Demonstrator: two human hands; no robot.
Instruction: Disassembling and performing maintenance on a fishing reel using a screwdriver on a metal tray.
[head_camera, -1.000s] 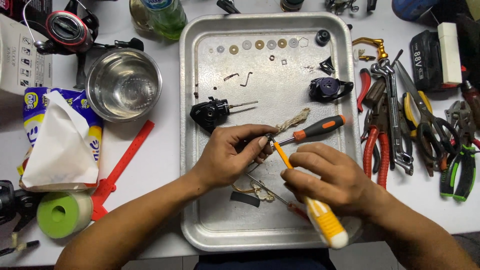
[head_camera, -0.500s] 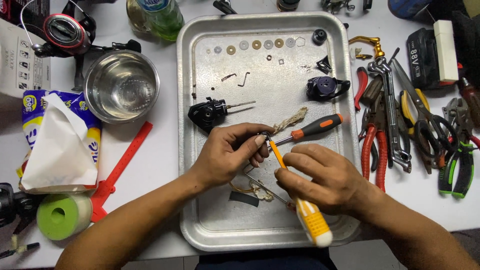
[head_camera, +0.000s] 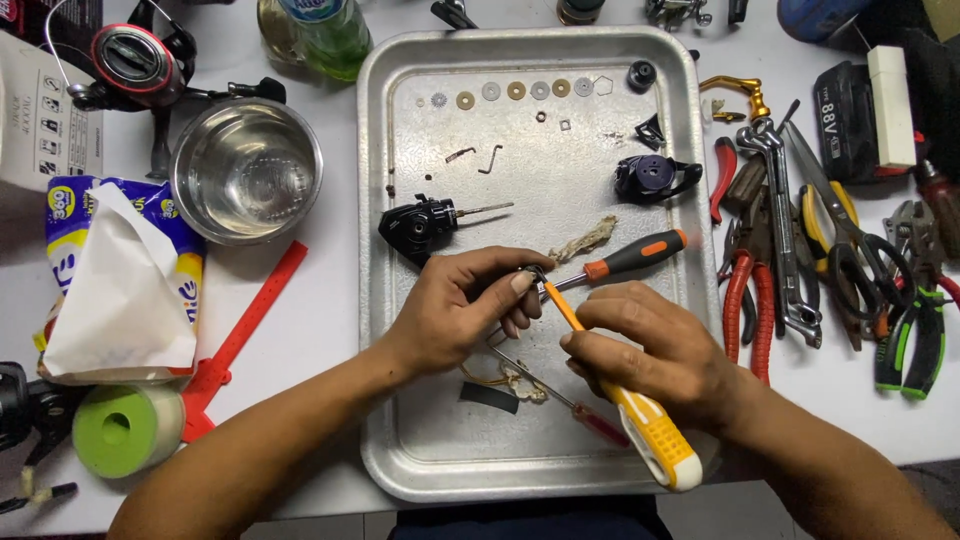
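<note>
Little is changing since a second ago: both hands are holding their places over the metal tray (head_camera: 400, 300), the tool angle hardly shifting. The left hand (head_camera: 455, 310) is pinching a small metal part (head_camera: 530, 275) between thumb and fingertips, fingers curled tight around it; what the part is stays unclear, since the fingers are covering most of it. The right hand (head_camera: 650, 345) is gripping the yellow-handled screwdriver (head_camera: 655, 435) in a closed fist. Its long axis is running diagonally, the handle lying toward the person at lower right and the orange shaft pointing up-left into the part. Doing this well probably means keeping the tip seated square, holding the part steady, and turning without side pressure. Just behind, an orange-and-black screwdriver (head_camera: 630, 257) is lying on the tray, tip pointing left toward the same spot.
</note>
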